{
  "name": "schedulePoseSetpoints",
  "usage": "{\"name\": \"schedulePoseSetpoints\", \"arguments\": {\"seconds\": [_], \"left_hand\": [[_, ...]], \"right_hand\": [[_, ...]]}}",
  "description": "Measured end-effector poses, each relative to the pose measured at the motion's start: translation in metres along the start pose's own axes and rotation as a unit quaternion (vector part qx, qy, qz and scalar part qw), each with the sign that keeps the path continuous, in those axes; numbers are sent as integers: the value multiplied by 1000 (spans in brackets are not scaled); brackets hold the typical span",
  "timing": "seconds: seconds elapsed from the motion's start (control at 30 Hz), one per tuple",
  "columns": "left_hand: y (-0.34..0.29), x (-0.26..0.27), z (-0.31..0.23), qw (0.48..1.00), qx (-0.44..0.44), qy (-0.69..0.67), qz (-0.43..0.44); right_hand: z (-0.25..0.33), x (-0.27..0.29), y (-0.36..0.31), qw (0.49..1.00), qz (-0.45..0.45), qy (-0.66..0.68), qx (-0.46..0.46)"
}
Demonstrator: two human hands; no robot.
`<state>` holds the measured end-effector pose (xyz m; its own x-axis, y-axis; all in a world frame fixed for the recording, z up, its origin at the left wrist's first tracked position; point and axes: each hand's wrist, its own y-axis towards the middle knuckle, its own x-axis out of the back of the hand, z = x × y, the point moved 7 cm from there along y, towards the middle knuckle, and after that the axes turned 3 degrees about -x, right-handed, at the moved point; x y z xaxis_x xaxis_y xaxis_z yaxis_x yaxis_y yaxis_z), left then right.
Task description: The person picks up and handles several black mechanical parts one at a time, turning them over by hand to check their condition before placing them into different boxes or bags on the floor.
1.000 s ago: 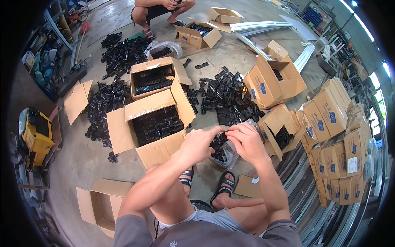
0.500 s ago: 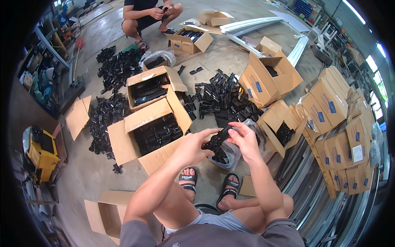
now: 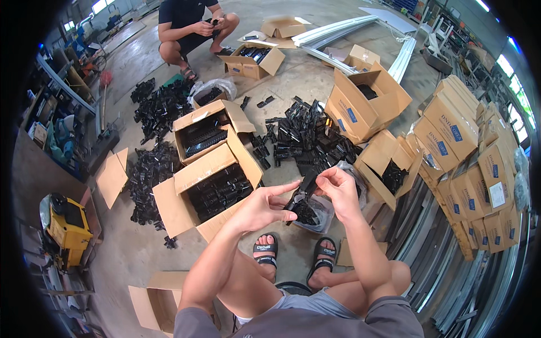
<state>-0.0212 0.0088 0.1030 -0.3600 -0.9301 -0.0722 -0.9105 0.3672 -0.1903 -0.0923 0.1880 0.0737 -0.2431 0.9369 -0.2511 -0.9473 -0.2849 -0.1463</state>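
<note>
Between my hands is a black, elongated plastic part (image 3: 305,188), tilted with its upper end to the right. My left hand (image 3: 264,208) grips its lower left end between thumb and fingers. At the upper end, my right hand (image 3: 338,190) pinches it with thumb and fingertips. Right below them sits a clear plastic bag (image 3: 322,219) of small black pieces, partly hidden by the hands. Just beyond lies a heap of black plastic parts (image 3: 298,127). An open cardboard box (image 3: 221,225) packed with rows of black parts stands left of my hands.
Another filled box (image 3: 243,116) stands behind it, near loose black piles (image 3: 152,183). Open cartons (image 3: 356,112) and stacked cartons (image 3: 445,132) are on the right, beside long metal profiles (image 3: 411,248). A co-worker (image 3: 194,31) squats at the far left. A yellow machine (image 3: 69,231) stands left.
The black part has turned more upright in my hands, and my left hand has shifted slightly lower on it. The whole view has shifted a little.
</note>
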Motion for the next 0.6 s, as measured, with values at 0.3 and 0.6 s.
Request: {"name": "schedulePoseSetpoints", "arguments": {"seconds": [0.3, 0.6], "left_hand": [[4, -3, 3, 999, -23, -42, 5], [-1, -5, 1, 999, -20, -26, 3]], "right_hand": [[4, -1, 0, 1000, 18, -10, 10], [10, 6, 0, 999, 22, -15, 30]]}}
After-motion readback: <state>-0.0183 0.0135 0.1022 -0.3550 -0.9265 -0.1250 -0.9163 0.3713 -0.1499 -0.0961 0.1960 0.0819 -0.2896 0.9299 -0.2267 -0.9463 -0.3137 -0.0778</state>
